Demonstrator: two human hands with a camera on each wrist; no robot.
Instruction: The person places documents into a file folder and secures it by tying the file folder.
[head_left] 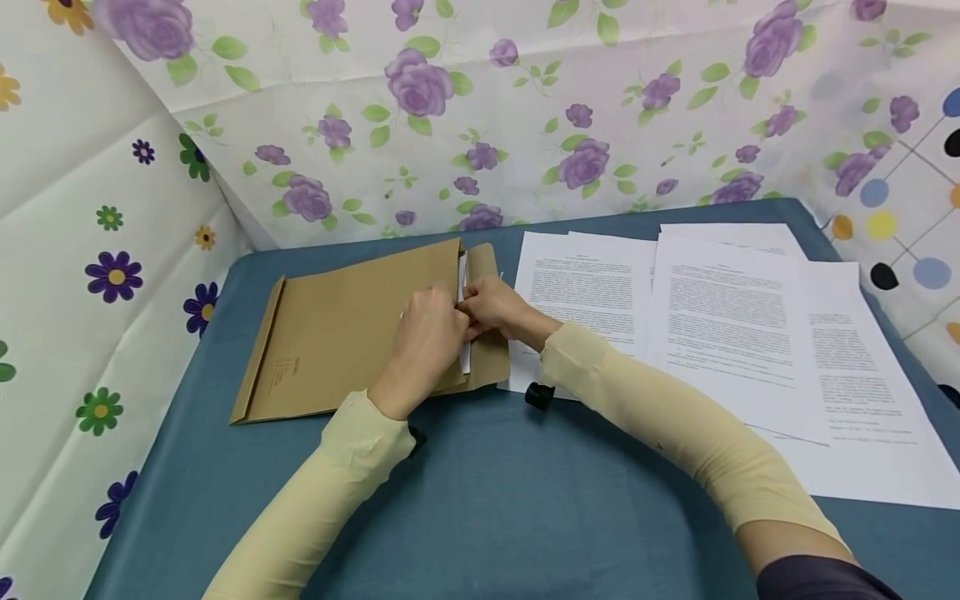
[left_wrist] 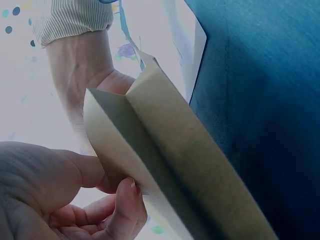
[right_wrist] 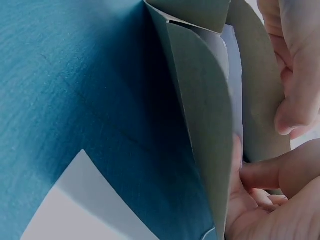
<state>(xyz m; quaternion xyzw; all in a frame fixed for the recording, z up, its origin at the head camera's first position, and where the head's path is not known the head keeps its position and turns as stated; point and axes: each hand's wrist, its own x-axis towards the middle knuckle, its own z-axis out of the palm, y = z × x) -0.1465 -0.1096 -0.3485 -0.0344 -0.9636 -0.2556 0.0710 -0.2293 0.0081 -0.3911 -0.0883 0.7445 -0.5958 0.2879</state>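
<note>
A brown paper envelope [head_left: 360, 325] lies on the cloth with its flap [head_left: 491, 358] opened out to the right. White papers [head_left: 466, 358] show in its mouth. My left hand [head_left: 427, 342] pinches the envelope's upper panel at the mouth between thumb and fingers; in the left wrist view the folded cardboard edge [left_wrist: 165, 140] stands beside those fingertips. From the right, my right hand [head_left: 498, 308] reaches into the mouth. Seen from the right wrist, its thumb and fingers pinch the edge of the white papers [right_wrist: 235, 90], partly hidden by the flap.
Several printed sheets [head_left: 727, 317] lie overlapping to the right, the nearest [head_left: 585, 283] reaching up to the envelope's flap. A blue cloth [head_left: 487, 500] covers the table. Flowered sheeting [head_left: 585, 162] rises behind and on the left.
</note>
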